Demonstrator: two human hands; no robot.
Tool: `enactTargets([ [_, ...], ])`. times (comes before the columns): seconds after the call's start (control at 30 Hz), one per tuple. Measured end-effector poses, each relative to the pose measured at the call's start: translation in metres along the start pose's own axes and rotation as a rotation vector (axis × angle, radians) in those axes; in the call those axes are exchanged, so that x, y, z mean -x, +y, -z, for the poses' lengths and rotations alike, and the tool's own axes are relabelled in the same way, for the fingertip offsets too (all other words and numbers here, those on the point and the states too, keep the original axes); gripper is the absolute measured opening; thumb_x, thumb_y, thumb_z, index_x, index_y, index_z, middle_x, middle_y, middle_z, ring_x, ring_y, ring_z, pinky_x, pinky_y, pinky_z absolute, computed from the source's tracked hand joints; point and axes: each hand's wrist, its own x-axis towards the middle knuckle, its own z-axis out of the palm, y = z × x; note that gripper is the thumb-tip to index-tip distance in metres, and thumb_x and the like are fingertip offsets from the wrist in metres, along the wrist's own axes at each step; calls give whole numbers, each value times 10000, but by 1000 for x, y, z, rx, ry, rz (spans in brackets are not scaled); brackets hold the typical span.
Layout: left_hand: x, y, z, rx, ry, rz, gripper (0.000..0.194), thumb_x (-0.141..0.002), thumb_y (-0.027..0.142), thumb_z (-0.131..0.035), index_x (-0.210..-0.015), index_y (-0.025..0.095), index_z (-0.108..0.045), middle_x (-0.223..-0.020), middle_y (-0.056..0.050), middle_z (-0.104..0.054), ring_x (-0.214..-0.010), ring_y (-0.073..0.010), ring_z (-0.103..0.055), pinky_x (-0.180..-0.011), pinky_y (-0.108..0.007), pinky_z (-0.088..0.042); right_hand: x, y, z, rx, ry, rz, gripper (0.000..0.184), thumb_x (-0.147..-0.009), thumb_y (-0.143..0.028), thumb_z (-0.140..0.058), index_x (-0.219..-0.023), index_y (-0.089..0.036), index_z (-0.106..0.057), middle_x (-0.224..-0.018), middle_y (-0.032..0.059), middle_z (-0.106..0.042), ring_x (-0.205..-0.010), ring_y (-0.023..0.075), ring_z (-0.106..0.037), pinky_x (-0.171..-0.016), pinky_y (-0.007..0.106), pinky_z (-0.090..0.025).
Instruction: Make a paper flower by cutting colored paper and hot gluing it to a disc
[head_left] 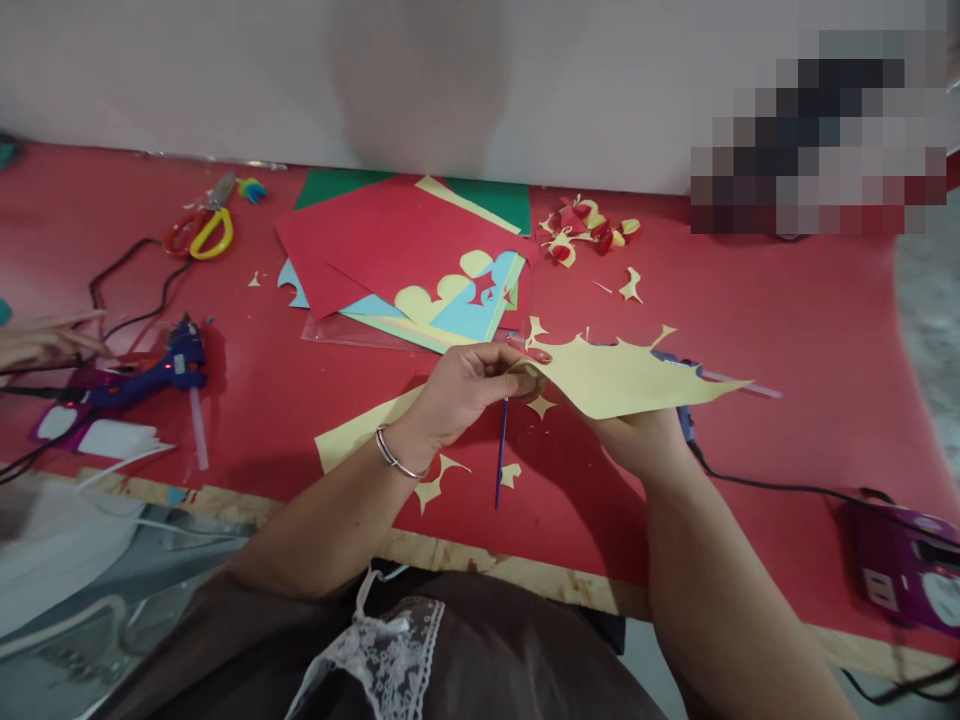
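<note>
Above the wide red-covered table (795,290) I hold a pale-yellow paper sheet (630,380), its far edge already cut into scallops, the broad rest uncut. My left hand (471,390), angled inward, pinches its left end between thumb and fingers; my right hand (641,440) is underneath, fingers hidden, so I can't tell their grip. A small four-pointed pale-yellow paper scrap (541,406) lies below.
</note>
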Motion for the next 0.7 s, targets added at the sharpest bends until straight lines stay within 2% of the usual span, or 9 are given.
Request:
enactTargets([
  [0.1,0,1,0,-22,6,3,166,-717,232,-950,-790,175,-812,-784,-20,-765,-774,-144,-702,-854,-339,-589,-1,-1,2,49,-22,20,282,-947,-325,-774,-1217,-261,-825,-1260,115,-849,-1194,363,-795,-1089,550,-619],
  [0.2,-1,1,1,-57,8,-8,151,-724,235,-927,-797,170,-812,-769,-17,-751,-757,-134,-680,-837,-328,-580,-3,-8,2,134,-46,33,234,-998,-346,-729,-1179,-252,-843,-1211,111,-861,-1175,370,-801,-1096,569,-606],
  [0.37,-1,4,1,-116,18,-17,126,-728,234,-891,-804,169,-815,-785,-22,-749,-775,-130,-664,-825,-310,-552,-5,-18,1,173,-64,32,227,-1041,-380,-696,-1132,-260,-867,-1088,95,-878,-1059,360,-834,-985,524,-643],
  [0.6,1,7,-1,-198,71,-10,108,-723,253,-858,-775,177,-801,-738,-6,-716,-724,-120,-601,-754,-297,-488,-7,-18,0,202,-70,74,208,-1036,-355,-696,-1102,-258,-867,-1110,96,-876,-1085,364,-830,-961,500,-637],
  [0.7,1,7,-2,-179,72,-16,109,-703,254,-849,-761,180,-793,-725,7,-703,-706,-110,-580,-750,-291,-478,-5,-18,1,211,-63,51,212,-1032,-363,-696,-1013,-243,-870,-975,90,-871,-941,333,-836,-873,454,-643],
])
